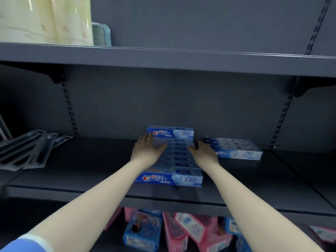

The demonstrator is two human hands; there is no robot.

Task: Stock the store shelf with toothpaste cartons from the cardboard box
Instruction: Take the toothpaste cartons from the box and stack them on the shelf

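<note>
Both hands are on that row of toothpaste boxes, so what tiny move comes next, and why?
Probably squeeze the row square and slide it back. The left hand and right hand rest flat on its sides, and its front carton sits well ahead of the smaller group to the right.

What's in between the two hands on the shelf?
In the head view, a row of blue-and-white toothpaste cartons on the dark grey metal shelf lies between the left hand and the right hand; both hands touch it.

toothpaste cartons mid-shelf, second carton group right, flat packets far left
</note>
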